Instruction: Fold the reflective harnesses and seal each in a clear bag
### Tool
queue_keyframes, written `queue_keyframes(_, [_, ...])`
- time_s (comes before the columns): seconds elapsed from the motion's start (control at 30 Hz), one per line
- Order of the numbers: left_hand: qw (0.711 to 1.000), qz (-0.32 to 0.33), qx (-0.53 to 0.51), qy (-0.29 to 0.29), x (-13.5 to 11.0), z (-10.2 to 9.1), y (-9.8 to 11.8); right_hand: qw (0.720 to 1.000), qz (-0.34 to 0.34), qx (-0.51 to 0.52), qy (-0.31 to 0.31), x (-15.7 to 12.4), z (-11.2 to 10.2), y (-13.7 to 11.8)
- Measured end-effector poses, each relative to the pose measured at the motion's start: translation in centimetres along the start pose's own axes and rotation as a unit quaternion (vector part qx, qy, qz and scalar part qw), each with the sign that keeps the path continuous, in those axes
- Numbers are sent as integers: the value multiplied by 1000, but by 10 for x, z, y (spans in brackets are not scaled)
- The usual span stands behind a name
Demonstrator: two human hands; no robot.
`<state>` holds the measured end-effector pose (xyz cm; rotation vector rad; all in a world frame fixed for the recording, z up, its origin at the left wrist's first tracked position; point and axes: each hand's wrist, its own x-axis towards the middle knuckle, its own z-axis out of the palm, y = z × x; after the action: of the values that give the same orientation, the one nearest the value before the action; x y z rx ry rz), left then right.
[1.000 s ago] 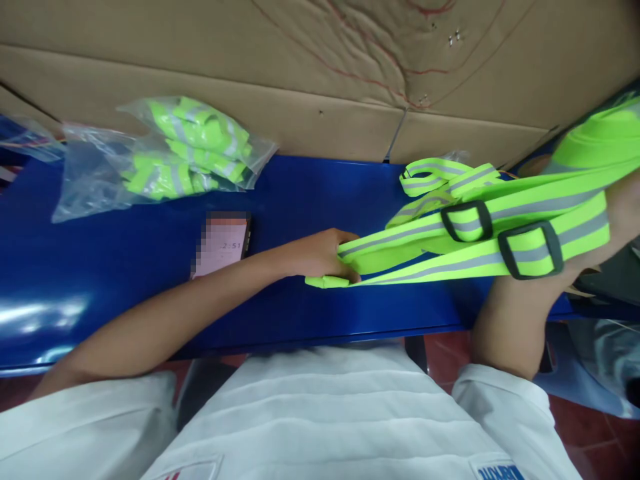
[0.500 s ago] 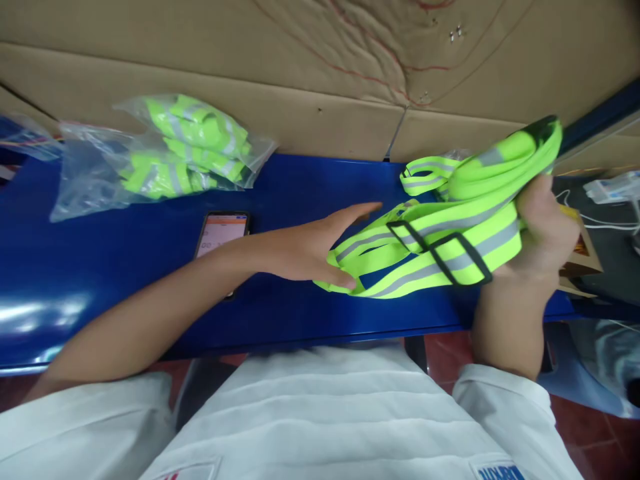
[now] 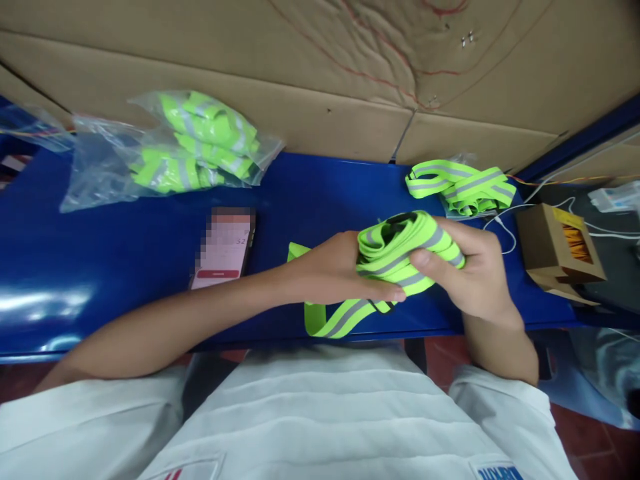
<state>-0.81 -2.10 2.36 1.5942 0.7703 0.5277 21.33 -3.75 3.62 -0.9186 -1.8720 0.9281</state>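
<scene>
A neon-yellow reflective strap vest [image 3: 400, 250] is bunched into a folded bundle over the blue table [image 3: 125, 267]. My left hand [image 3: 340, 270] grips the bundle's left side, thumb along its lower edge. My right hand [image 3: 467, 273] wraps the right side, fingers curled over the top. Loose ends of the strap hang toward the table's near edge. A second folded strap vest [image 3: 463, 187] lies at the back right.
Clear plastic bags holding more neon vests [image 3: 195, 143] lie at the back left. A phone [image 3: 225, 247] rests face up left of my hands. A small open cardboard box [image 3: 557, 250] and white cables sit at the right. Large cardboard sheets [image 3: 325, 67] line the back.
The long strap vest, stretched out to the right a second ago, has been folded in. My right hand came left to meet my left hand, and both now clasp the bundle.
</scene>
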Motion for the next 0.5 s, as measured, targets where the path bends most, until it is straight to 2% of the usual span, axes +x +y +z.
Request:
queue_keyframes(0.1, [998, -39, 9, -44, 3, -8, -8, 999, 2, -19, -29, 5, 6, -1])
queue_keyframes(0.23, [991, -107, -31, -80, 3, -12, -13, 999, 19, -43, -16, 8, 7, 1])
queue_keyframes(0.37, [986, -74, -68, -129, 1, -7, -12, 998, 42, -38, -8, 9, 4, 3])
queue_keyframes(0.5, [996, -46, -3, -81, -1, -5, -14, 997, 73, -10, -18, 9, 1, 4])
